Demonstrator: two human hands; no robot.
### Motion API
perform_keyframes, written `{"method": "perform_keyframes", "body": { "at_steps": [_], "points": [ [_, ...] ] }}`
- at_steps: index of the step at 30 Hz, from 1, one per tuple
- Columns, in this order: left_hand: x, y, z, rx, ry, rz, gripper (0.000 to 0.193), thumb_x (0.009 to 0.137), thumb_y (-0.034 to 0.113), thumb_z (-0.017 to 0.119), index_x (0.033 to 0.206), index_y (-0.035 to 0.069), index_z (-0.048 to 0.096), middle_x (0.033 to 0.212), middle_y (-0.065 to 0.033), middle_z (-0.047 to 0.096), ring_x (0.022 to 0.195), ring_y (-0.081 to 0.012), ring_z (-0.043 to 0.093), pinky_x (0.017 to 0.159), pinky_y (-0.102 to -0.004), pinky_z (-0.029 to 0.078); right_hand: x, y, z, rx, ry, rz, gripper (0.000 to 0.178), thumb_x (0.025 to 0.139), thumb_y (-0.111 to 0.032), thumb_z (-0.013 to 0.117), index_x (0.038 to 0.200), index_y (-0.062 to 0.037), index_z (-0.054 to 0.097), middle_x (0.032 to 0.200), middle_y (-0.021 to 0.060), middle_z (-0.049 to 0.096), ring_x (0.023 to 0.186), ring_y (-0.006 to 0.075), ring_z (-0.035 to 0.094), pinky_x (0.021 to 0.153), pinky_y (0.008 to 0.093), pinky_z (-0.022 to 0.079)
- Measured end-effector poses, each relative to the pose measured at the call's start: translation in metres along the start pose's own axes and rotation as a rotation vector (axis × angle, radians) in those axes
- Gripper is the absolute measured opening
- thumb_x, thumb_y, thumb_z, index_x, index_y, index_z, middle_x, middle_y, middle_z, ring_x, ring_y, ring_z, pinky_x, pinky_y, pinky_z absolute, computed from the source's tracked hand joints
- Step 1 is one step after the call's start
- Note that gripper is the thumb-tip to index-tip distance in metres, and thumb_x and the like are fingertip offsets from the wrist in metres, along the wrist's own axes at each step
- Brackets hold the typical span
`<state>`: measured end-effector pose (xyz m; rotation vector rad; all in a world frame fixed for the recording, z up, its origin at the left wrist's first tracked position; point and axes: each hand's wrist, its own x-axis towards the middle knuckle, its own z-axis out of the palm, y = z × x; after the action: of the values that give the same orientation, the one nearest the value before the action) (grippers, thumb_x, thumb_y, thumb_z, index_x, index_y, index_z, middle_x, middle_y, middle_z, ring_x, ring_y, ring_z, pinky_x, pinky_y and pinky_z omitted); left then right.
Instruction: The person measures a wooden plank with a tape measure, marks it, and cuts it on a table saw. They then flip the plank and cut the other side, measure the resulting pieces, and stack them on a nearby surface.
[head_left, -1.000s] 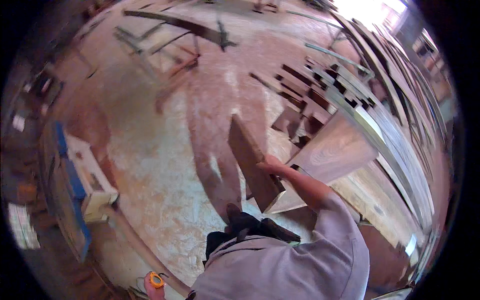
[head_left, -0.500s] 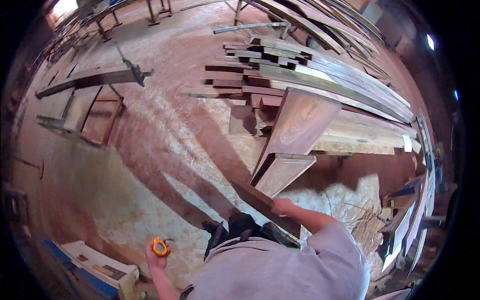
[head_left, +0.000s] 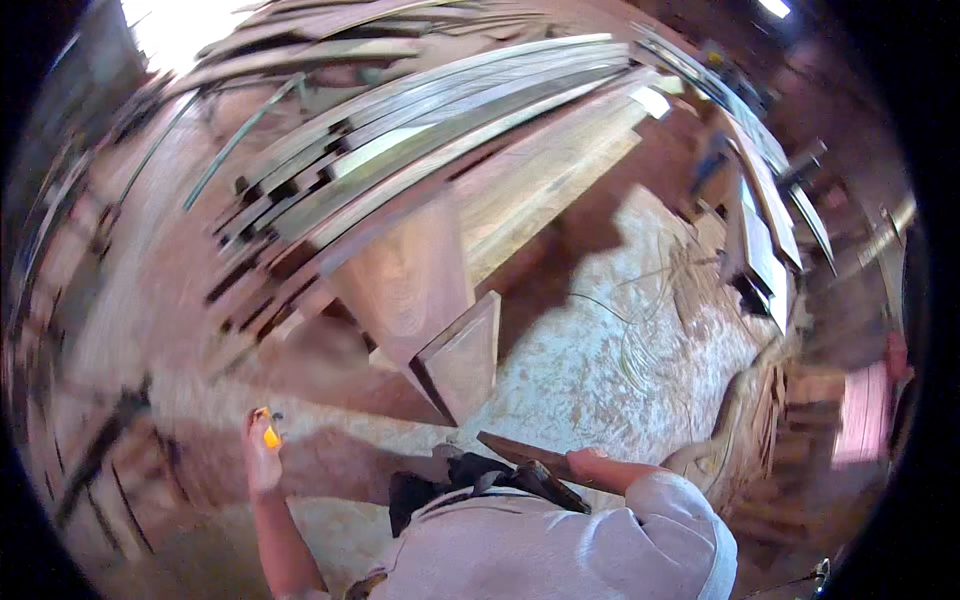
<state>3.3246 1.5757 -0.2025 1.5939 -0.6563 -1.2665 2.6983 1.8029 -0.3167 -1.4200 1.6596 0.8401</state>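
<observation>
My left hand (head_left: 261, 464) is raised out to the left, its fingers closed on a small orange tape measure (head_left: 271, 436). Down by my right hip, my right hand (head_left: 588, 464) grips a dark brown wooden board (head_left: 513, 448). That board slants beside my leg, and its lower part is hidden by my body. In front of me a wide brown plank (head_left: 400, 275) leans against the timber stack. A shorter pale board (head_left: 467, 360) stands tilted against its near end. Neither hand touches these two.
A long stack of sawn timber (head_left: 430, 140) spreads across the far side. Thin cord or wire (head_left: 630, 310) lies on the dusty floor (head_left: 570, 390) to the right. Panels (head_left: 755, 235) lean beyond it. Blurred wooden frames (head_left: 100, 470) are at the left.
My view has swung to the right, so the timber stack now lies further left and slants. The tape measure is still in my left hand and the board in my right.
</observation>
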Motion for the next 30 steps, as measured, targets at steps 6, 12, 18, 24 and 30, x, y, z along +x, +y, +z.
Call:
{"method": "perform_keyframes", "body": {
  "at_steps": [6, 12, 18, 24, 30],
  "points": [
    [0.241, -0.005, -0.020, 0.667, 0.108, 0.440, 0.066, 0.086, 0.020, 0.068, 0.142, -0.005, 0.045, 0.134, -0.0159, 0.057, 0.121, -0.0287, 0.056, 0.102, -0.0391, 0.044, -0.047, -0.025, 0.032, 0.277, 0.118, 0.021, 0.036, 0.091, -0.036, 0.058, 0.114, -0.0088, 0.065, 0.105, 0.0207, 0.072, 0.098, 0.0394, 0.071, 0.080, 0.0508, 0.057],
    [0.353, 0.011, 0.032, 1.104, 0.124, 0.591, 0.080, 0.080, 0.022, 0.079, 0.145, -0.006, 0.041, 0.135, -0.0289, 0.055, 0.126, -0.0426, 0.053, 0.104, -0.0469, 0.043, -0.075, -0.083, 0.118, 0.434, 0.057, 0.288, 0.039, 0.091, -0.033, 0.058, 0.121, -0.0082, 0.064, 0.102, 0.0185, 0.073, 0.096, 0.0387, 0.071, 0.079, 0.0498, 0.057],
    [0.351, 0.023, 0.072, 1.314, 0.015, 0.776, 0.089, 0.076, 0.017, 0.079, 0.152, 0.003, 0.034, 0.132, -0.0279, 0.056, 0.121, -0.0446, 0.054, 0.102, -0.0471, 0.045, -0.098, -0.159, 0.149, 0.631, -0.002, 0.209, 0.035, 0.094, -0.037, 0.055, 0.110, -0.0081, 0.068, 0.109, 0.0216, 0.070, 0.104, 0.0367, 0.069, 0.085, 0.0497, 0.055],
    [0.355, 0.030, 0.066, 1.302, 0.009, 0.736, 0.086, 0.080, 0.016, 0.077, 0.153, 0.004, 0.033, 0.134, -0.0292, 0.053, 0.122, -0.0448, 0.052, 0.103, -0.0472, 0.045, -0.103, -0.204, 0.156, 0.840, 0.221, 0.325, 0.034, 0.094, -0.037, 0.053, 0.104, -0.0070, 0.067, 0.097, 0.0239, 0.071, 0.095, 0.0416, 0.069, 0.079, 0.0531, 0.054],
    [0.341, 0.044, 0.074, 1.271, 0.003, 0.635, 0.083, 0.082, 0.022, 0.077, 0.151, 0.003, 0.034, 0.140, -0.0282, 0.049, 0.129, -0.0437, 0.048, 0.105, -0.0476, 0.044, -0.085, -0.198, 0.200, 0.858, 0.254, 0.414, 0.040, 0.092, -0.042, 0.056, 0.107, -0.0050, 0.064, 0.098, 0.0269, 0.069, 0.097, 0.0431, 0.068, 0.081, 0.0524, 0.053]
  ]
}}
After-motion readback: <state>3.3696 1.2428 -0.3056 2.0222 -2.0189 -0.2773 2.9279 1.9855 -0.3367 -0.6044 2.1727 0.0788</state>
